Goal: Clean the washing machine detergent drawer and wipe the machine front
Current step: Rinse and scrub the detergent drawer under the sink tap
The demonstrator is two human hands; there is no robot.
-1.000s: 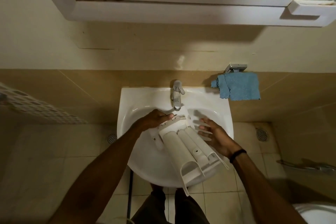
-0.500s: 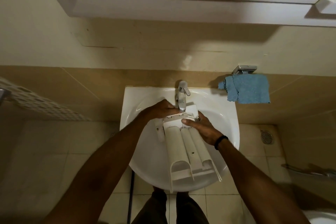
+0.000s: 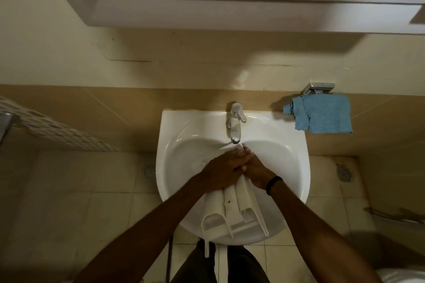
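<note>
Right hand (image 3: 258, 173) joins left hand (image 3: 222, 171), both apparently gripping the detergent drawer (image 3: 232, 210), tap (image 3: 235, 123) just beyond them: scrubbing begins.

A white washbasin (image 3: 166, 145) stands against the beige-tiled wall (image 3: 92, 110), with a chrome tap (image 3: 235, 124) on its far rim. A white-framed mirror cabinet (image 3: 230, 8) hangs above. Round floor drains lie left (image 3: 149, 171) and right (image 3: 344, 172) of the basin. A perforated white panel (image 3: 53, 131) slants at far left, and a chrome bar (image 3: 395, 216) shows at near right.
</note>
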